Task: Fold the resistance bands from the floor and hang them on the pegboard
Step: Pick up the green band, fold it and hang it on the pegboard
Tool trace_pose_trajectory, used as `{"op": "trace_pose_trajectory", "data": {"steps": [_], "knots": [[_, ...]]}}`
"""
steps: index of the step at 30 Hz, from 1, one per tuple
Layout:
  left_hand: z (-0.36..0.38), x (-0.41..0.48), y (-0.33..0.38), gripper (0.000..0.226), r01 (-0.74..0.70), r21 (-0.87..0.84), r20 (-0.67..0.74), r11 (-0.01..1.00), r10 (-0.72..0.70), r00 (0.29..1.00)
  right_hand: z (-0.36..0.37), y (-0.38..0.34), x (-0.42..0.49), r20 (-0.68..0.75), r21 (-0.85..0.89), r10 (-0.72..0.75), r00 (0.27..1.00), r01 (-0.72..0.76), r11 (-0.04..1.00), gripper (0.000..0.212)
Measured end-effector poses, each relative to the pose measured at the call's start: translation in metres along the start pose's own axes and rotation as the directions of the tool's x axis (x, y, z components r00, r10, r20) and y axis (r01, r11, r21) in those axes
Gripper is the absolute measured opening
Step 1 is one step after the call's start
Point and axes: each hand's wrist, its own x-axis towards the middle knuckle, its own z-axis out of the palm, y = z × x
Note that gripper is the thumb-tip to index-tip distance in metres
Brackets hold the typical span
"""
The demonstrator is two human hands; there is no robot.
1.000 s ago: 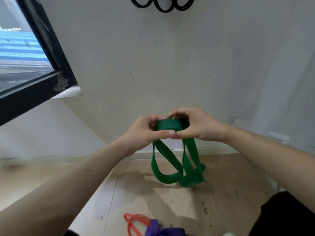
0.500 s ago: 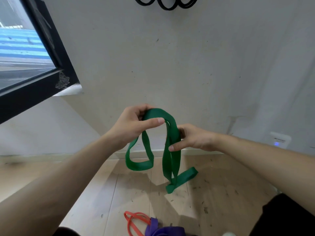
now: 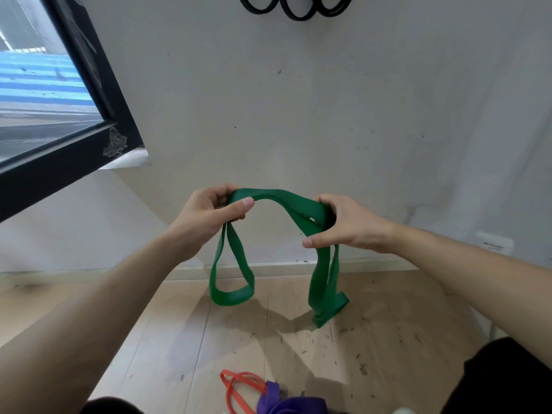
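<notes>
A green resistance band point(image 3: 279, 196) arches between my two hands at chest height in front of the white wall. My left hand point(image 3: 206, 215) grips its left end, and a loop hangs down below that fist. My right hand point(image 3: 346, 224) grips the right end, where several doubled strands hang toward the floor. On the wooden floor near the bottom edge lie an orange band point(image 3: 239, 389) and a purple band point(image 3: 294, 404), touching each other. Black bands point(image 3: 294, 8) hang high on the wall at the top edge; their hooks are out of frame.
A black-framed window point(image 3: 89, 121) juts in from the left with a white sill point(image 3: 128, 159) below it. A baseboard point(image 3: 185, 271) runs along the wall. A white wall outlet point(image 3: 493, 245) sits at the right. My dark trouser leg point(image 3: 507, 380) fills the lower right corner.
My hands were pressed together around the bunched green band. They have moved apart sideways, stretching the top into a wide arch with one hanging loop under each hand.
</notes>
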Motion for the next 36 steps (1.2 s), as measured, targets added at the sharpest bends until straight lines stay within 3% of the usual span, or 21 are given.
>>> {"op": "trace_pose_trajectory", "data": {"steps": [4, 10, 14, 19, 22, 25, 29, 33, 36], "knots": [[-0.007, 0.000, -0.001, 0.035, 0.016, 0.050, 0.045, 0.999, -0.018, 0.999, -0.006, -0.008, -0.004, -0.053, -0.056, -0.033, 0.998, 0.030, 0.998, 0.033], [0.001, -0.004, -0.001, 0.058, 0.087, 0.102, 0.262, 0.991, -0.112, 0.959, -0.007, -0.020, -0.013, -0.039, -0.021, -0.089, 0.995, 0.088, 0.996, 0.032], [0.026, -0.006, 0.009, 0.035, 0.034, 0.040, 0.321, 0.999, -0.045, 0.946, 0.004, -0.022, -0.012, 0.040, -0.062, -0.097, 0.994, 0.099, 0.993, 0.036], [0.042, -0.008, 0.017, 0.044, -0.033, 0.075, 0.259, 0.997, 0.012, 0.966, 0.013, -0.013, -0.009, 0.139, -0.007, -0.076, 0.987, 0.078, 0.997, 0.033], [0.042, -0.009, 0.022, 0.049, -0.029, 0.082, 0.292, 0.996, 0.004, 0.957, 0.011, -0.004, -0.005, 0.187, 0.018, -0.059, 0.981, 0.057, 0.998, 0.042], [0.039, -0.009, 0.023, 0.044, -0.049, 0.113, 0.290, 0.992, 0.014, 0.957, 0.008, 0.010, -0.001, 0.224, -0.079, -0.004, 0.975, 0.022, 0.997, 0.046], [0.030, -0.010, 0.025, 0.037, -0.066, 0.117, 0.210, 0.991, 0.041, 0.977, 0.007, 0.028, 0.002, 0.179, -0.188, 0.094, 0.979, -0.060, 0.980, 0.038], [0.024, -0.011, 0.023, 0.035, -0.077, 0.124, 0.113, 0.989, 0.063, 0.992, 0.003, 0.029, 0.006, 0.125, -0.102, 0.071, 0.990, -0.058, 0.993, 0.037], [0.024, -0.012, 0.025, 0.034, -0.087, 0.077, 0.066, 0.993, 0.082, 0.994, 0.011, 0.023, 0.004, 0.136, -0.030, 0.042, 0.990, -0.038, 0.999, 0.048]]}}
